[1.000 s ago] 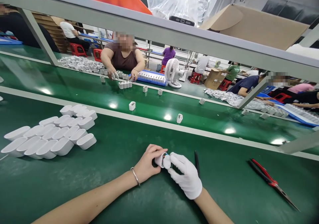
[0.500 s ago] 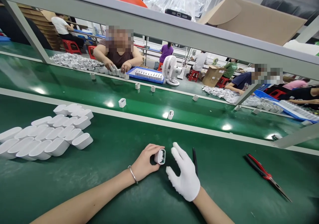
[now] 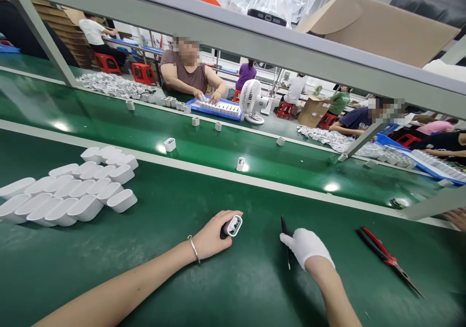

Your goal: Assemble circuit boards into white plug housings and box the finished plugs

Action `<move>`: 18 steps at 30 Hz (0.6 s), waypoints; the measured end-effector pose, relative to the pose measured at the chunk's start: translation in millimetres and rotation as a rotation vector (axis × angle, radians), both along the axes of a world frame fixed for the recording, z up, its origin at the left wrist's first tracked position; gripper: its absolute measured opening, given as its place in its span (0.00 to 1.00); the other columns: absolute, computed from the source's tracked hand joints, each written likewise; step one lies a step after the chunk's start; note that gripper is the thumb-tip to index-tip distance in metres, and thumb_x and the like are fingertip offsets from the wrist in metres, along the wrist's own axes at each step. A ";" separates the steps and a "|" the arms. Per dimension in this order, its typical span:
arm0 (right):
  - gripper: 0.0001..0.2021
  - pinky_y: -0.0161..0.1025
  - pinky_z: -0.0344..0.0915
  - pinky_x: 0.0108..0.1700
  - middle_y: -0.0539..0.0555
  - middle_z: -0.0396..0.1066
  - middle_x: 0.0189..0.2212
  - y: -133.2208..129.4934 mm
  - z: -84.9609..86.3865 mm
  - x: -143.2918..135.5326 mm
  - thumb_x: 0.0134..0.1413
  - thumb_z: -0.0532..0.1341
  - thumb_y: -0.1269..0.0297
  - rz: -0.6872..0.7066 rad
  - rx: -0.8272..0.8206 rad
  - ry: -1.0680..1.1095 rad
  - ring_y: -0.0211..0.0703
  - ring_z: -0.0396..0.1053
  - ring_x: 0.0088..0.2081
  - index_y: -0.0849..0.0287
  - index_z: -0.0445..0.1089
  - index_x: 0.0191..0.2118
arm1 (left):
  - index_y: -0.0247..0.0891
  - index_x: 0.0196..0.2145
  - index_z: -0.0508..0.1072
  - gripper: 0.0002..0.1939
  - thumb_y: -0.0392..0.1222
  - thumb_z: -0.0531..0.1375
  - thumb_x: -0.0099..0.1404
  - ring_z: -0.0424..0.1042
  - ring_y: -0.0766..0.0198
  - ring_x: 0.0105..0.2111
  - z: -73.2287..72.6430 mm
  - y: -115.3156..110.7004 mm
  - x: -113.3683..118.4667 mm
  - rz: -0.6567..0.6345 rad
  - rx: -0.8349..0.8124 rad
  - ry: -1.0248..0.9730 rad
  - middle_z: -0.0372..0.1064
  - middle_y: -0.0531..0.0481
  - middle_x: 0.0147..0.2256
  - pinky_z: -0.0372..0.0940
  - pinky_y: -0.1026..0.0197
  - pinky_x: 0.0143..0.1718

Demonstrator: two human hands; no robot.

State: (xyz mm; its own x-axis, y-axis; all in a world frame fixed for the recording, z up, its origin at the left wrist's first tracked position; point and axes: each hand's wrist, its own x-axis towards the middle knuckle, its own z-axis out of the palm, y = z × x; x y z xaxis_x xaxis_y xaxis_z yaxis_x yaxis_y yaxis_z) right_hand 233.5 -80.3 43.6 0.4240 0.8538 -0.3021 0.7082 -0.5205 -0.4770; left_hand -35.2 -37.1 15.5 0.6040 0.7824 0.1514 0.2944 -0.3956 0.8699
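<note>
My left hand (image 3: pixel 214 235), bare with a bangle at the wrist, is closed around a small white oval plastic housing (image 3: pixel 233 226). The housing's open end faces right and shows metallic and dark parts inside. To the right, my white-gloved right hand (image 3: pixel 309 247) is over a slim black tool (image 3: pixel 285 226) with a thin metal tip. Its thumb lies across the tool and its other fingers are curled, partly hidden behind the hand. Red-and-black long-nose pliers (image 3: pixel 389 259) lie farther right on the green table (image 3: pixel 204 293).
Several white oval housings (image 3: pixel 85 205) stand grouped at left. Beyond a pale strip, a green belt (image 3: pixel 204 157) carries scattered small housings (image 3: pixel 241 164). A grey shelf beam (image 3: pixel 233 38) crosses overhead. Opposite, a co-worker (image 3: pixel 189 77) handles pieces in a blue tray (image 3: pixel 214 108) beside a white fan (image 3: pixel 251 99).
My right hand has moved right and down from beside the housing to the black tool, its spread fingers now curled. My left hand has tilted the housing slightly. Pieces on the belt have shifted left.
</note>
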 end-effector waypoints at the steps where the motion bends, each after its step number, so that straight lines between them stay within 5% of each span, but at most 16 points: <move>1: 0.18 0.36 0.53 0.16 0.50 0.57 0.05 1.3 -3.2 4.3 0.37 0.64 0.61 0.010 -0.035 0.113 0.39 0.55 0.09 0.57 0.58 0.08 | 0.42 0.53 0.63 0.33 0.25 0.55 0.49 0.64 0.57 0.50 -0.1 -0.1 0.0 -0.002 -0.013 0.007 0.65 0.47 0.50 0.59 0.55 0.53; 5: 0.05 0.34 0.56 0.18 0.47 0.61 0.09 5.1 -11.0 -5.5 0.37 0.64 0.64 0.033 -0.002 0.364 0.38 0.60 0.12 0.59 0.68 0.21 | 0.41 0.54 0.64 0.32 0.27 0.56 0.49 0.63 0.57 0.51 -0.7 0.1 -0.4 -0.038 -0.057 0.008 0.64 0.48 0.52 0.57 0.56 0.55; 8: 0.13 0.34 0.60 0.22 0.47 0.65 0.18 5.0 -7.1 -28.3 0.39 0.66 0.60 -0.016 0.224 0.782 0.34 0.61 0.18 0.61 0.70 0.33 | 0.41 0.53 0.65 0.34 0.25 0.55 0.47 0.67 0.58 0.47 -1.7 1.0 -1.5 -0.068 -0.102 0.017 0.67 0.49 0.50 0.62 0.58 0.50; 11: 0.14 0.35 0.65 0.29 0.50 0.68 0.26 1.1 -6.2 -54.5 0.35 0.70 0.58 -0.108 0.461 1.240 0.35 0.66 0.25 0.60 0.68 0.27 | 0.41 0.52 0.67 0.34 0.25 0.55 0.46 0.67 0.57 0.47 -2.6 1.7 -2.3 -0.096 -0.126 0.019 0.67 0.49 0.50 0.62 0.57 0.50; 14: 0.15 0.36 0.66 0.32 0.51 0.70 0.27 -4.2 -14.3 -76.9 0.35 0.72 0.58 -0.087 0.441 1.354 0.38 0.69 0.28 0.60 0.67 0.24 | 0.41 0.52 0.66 0.31 0.26 0.55 0.49 0.66 0.58 0.50 -1.5 0.9 -0.9 -0.142 -0.123 -0.005 0.67 0.50 0.51 0.56 0.54 0.56; 18: 0.16 0.34 0.64 0.27 0.50 0.70 0.18 -6.9 -27.8 -90.0 0.37 0.71 0.56 -0.079 0.348 1.287 0.35 0.67 0.21 0.62 0.68 0.26 | 0.44 0.52 0.66 0.25 0.31 0.56 0.56 0.71 0.63 0.43 2.4 -1.5 2.9 -0.204 -0.070 0.025 0.72 0.55 0.44 0.37 0.46 0.63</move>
